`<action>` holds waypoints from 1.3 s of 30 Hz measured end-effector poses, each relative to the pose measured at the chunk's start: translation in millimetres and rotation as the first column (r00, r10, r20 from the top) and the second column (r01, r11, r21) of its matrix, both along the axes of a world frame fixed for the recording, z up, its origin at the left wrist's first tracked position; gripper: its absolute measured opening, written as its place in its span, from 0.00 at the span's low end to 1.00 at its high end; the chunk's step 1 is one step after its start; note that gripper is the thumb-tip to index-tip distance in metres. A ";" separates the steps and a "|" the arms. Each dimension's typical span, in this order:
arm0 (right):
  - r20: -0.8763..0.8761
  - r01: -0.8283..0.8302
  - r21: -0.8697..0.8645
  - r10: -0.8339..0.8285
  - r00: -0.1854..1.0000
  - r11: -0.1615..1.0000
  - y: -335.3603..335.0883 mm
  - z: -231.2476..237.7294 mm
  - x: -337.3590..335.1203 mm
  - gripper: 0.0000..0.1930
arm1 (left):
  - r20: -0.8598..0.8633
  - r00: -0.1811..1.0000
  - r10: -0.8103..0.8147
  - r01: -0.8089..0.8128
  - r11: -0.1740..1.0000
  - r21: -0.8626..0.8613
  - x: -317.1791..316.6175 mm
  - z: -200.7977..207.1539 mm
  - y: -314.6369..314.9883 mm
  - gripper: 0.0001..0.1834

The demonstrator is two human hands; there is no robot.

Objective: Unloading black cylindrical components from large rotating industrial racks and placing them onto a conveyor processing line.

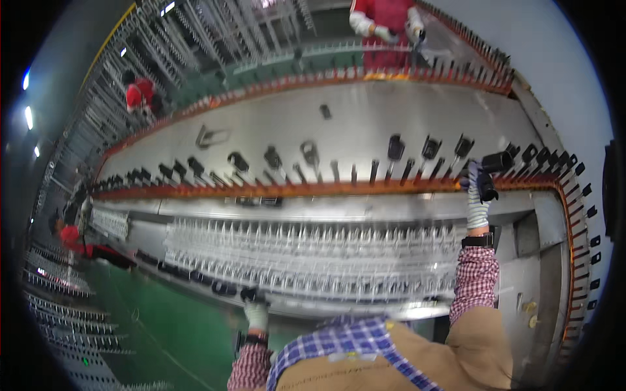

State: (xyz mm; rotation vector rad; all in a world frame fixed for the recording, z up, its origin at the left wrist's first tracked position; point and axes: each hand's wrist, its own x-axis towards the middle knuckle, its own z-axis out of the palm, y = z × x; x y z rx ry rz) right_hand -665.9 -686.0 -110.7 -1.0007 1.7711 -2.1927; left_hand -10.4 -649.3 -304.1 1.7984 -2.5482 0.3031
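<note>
My right hand (477,199), in a striped pale glove with dark fingers, is stretched forward to the orange-edged conveyor rail (352,189). Its fingers are closed round a black moulded part (486,187). Just beyond them is a second black cylindrical part (498,161); whether the hand also grips it is unclear. Upright pegs line the rail, several carrying black parts (396,148). Down at the near ledge, my left hand (256,314), also gloved, has its dark fingers at a black piece (249,294). Finger and part blend there, so its grip is hard to make out.
Between my hands lies a long metal rack (313,257) with rows of prongs. Black parts (223,287) line the near ledge to the left. The rail curves round on my right. A co-worker in red (385,32) stands across the metal table (274,120); others are at left.
</note>
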 end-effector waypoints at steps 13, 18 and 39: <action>0.814 -0.838 -0.110 0.532 0.232 0.534 98.2 -49.5 396.7 0.18 | -0.607 0.660 0.443 -0.226 0.887 0.402 -41.5 51.3 -8.6 0.21; 0.522 -0.754 0.184 0.588 0.618 0.630 98.0 -88.2 427.6 0.14 | -0.584 0.714 0.386 -0.161 0.902 0.401 -41.4 74.8 -15.6 0.23; 0.357 -0.417 0.729 0.218 0.908 0.543 142.4 -70.0 346.2 0.24 | -0.942 -0.109 0.318 0.136 0.943 0.303 -31.6 93.3 24.0 0.11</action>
